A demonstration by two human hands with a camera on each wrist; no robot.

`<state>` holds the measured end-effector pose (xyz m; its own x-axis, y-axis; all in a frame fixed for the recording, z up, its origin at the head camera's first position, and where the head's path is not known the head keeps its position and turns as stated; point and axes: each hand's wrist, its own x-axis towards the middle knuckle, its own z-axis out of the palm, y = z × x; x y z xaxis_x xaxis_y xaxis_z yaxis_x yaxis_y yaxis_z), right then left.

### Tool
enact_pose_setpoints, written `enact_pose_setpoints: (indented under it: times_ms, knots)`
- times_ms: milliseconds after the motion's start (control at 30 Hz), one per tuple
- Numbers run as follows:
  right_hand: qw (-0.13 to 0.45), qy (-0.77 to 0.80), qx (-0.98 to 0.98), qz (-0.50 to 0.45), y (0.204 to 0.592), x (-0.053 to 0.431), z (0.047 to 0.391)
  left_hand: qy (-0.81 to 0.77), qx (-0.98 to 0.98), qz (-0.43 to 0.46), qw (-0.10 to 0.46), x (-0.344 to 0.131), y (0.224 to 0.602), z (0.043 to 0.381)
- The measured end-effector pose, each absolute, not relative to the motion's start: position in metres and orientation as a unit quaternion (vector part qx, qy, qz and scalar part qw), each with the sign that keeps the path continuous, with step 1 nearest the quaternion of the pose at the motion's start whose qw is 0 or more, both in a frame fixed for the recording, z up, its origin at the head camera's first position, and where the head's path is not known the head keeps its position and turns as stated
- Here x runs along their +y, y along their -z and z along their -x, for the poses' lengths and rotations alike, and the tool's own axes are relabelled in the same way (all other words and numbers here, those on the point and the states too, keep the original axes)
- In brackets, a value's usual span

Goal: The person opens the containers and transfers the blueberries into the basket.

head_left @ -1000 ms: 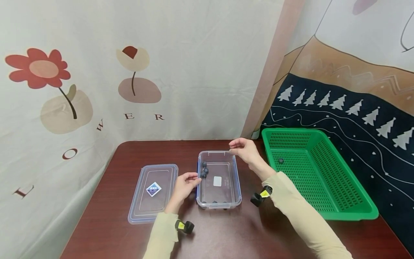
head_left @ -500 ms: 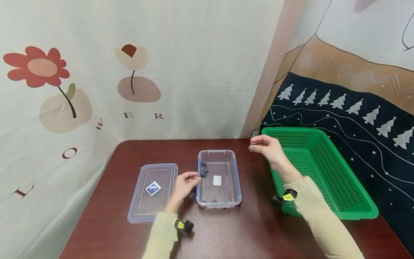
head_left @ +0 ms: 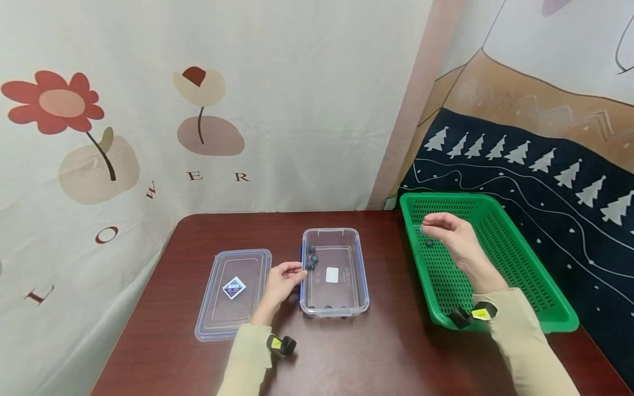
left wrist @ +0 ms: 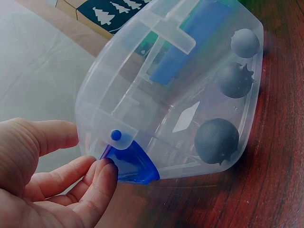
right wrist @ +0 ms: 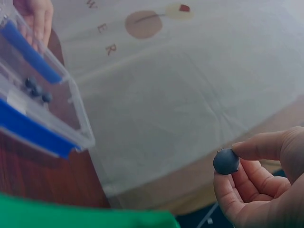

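My right hand (head_left: pixel 460 242) is over the left part of the green basket (head_left: pixel 525 286). Between thumb and fingertips it pinches a blueberry (right wrist: pixel 226 162), seen best in the right wrist view. Another blueberry (head_left: pixel 429 242) lies in the basket below that hand. On the table stands a clear plastic container (head_left: pixel 342 258) without its lid. Several blueberries (head_left: pixel 313 258) sit inside along its left side, and a few more dark ones show at the front. My left hand (head_left: pixel 282 283) holds the container's left side, its fingers at the blue latch (left wrist: pixel 135 164).
A clear lid (head_left: pixel 220 313) with a blue and white label lies on the brown table (head_left: pixel 337 352), left of the container. Behind the table hangs a printed curtain (head_left: pixel 307 110). The basket stands at the table's right side.
My right hand has moved right from the container's far right corner to over the basket, carrying the blueberry. The left hand has stayed on the container.
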<state>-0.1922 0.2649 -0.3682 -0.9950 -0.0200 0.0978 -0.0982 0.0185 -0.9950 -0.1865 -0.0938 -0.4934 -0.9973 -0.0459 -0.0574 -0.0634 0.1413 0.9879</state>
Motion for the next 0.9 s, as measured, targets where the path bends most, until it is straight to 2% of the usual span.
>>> enact_pose_setpoints:
  times_ms: [400, 900]
  knots:
    - [0.029, -0.732, -0.680, -0.025, 0.390, 0.316, 0.185, -0.638, 0.769, 0.044, 0.012, -0.094, 0.493, 0.186]
    - [-0.052, -0.787, -0.611, -0.065, 0.418, 0.366, 0.214, -0.647, 0.763, 0.023, 0.001, -0.095, 0.492, 0.186]
